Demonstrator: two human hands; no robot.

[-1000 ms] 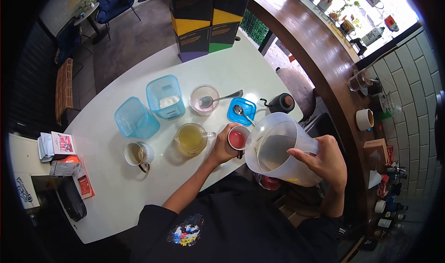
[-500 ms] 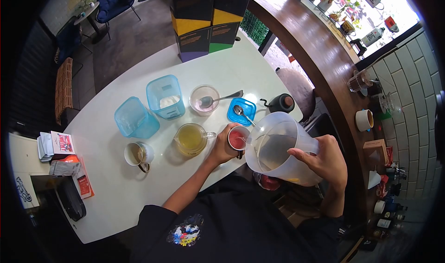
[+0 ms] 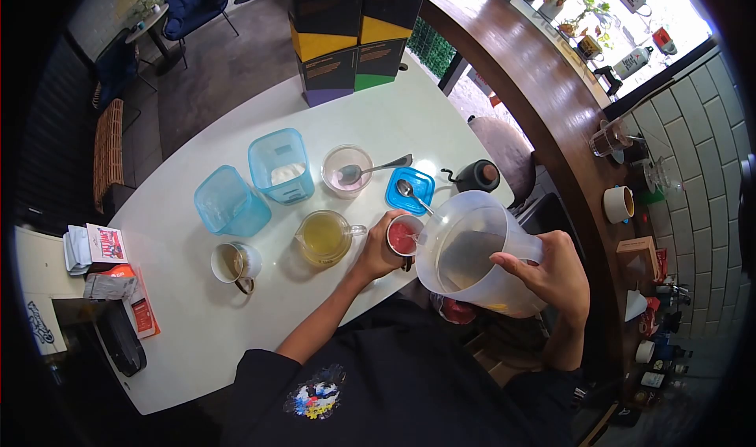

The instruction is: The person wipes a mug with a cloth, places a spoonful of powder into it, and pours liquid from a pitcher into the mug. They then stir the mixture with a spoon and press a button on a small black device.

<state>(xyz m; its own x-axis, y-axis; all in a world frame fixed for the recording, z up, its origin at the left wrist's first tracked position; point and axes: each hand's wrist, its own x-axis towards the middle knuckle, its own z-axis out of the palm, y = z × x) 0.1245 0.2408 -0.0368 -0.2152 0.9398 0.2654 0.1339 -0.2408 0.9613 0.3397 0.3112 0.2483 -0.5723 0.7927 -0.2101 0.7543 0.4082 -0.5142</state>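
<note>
My left hand (image 3: 381, 252) is closed round a small cup (image 3: 402, 236) with pink-red liquid in it. My right hand (image 3: 551, 274) grips the handle of a large translucent pitcher (image 3: 480, 250), tilted with its spout at the cup's rim; a thin clear stream runs into the cup. Left of my left hand stands a glass jug (image 3: 324, 237) of yellow-green liquid. Beyond the cup, a spoon (image 3: 405, 188) rests on a blue lid (image 3: 411, 199). A clear plastic tub (image 3: 346, 170) holds a larger spoon (image 3: 378, 166).
On the white table (image 3: 189, 289) are two blue containers (image 3: 232, 201), one with white powder, and a patterned mug (image 3: 235, 264). A dark round-bodied kettle or bottle (image 3: 478, 176) stands near the right edge. Black boxes (image 3: 331, 53) stand at the back; a wooden counter (image 3: 551, 77) curves along the right.
The pitcher and both hands have hardly moved. The stream still falls into the cup, and the pink liquid's surface looks slightly different.
</note>
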